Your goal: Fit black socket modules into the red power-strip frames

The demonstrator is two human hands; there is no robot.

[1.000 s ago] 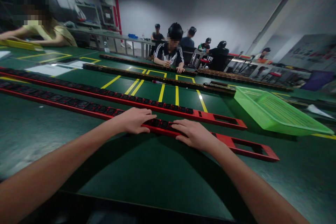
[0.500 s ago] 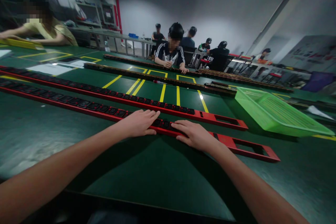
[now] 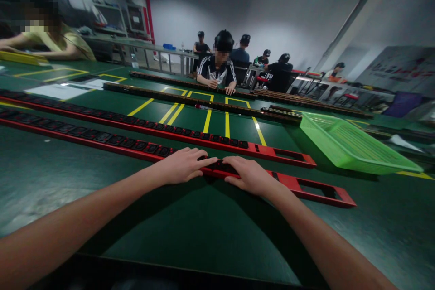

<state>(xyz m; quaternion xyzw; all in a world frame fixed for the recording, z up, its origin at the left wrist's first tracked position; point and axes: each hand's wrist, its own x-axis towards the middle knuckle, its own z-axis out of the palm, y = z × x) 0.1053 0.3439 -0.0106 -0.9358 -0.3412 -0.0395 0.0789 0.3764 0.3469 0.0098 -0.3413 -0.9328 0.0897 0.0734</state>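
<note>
A long red power strip (image 3: 132,143) with a row of black sockets lies slantwise on the green table in front of me. My left hand (image 3: 181,164) rests over it, index finger stretched along the sockets and thumb at the near side. Just to the right, my right hand (image 3: 249,174) lies across the same strip, fingers bent over its top and thumb apart at the front edge. Their fingertips almost meet, and the sockets beneath are partly hidden. Behind runs a second red power strip (image 3: 176,133), untouched, also filled with black sockets.
To the right stands a green plastic basket (image 3: 360,145). Long dark strips (image 3: 190,99) lie across the table beyond yellow tape lines. A co-worker (image 3: 217,70) sits opposite, and another person (image 3: 61,41) leans over the table at left. White sheets (image 3: 61,90) lie at back left.
My left index finger has stretched rightward over the sockets, closing the gap to my right hand. The right fingers are more bent. The whole view has shifted slightly.
</note>
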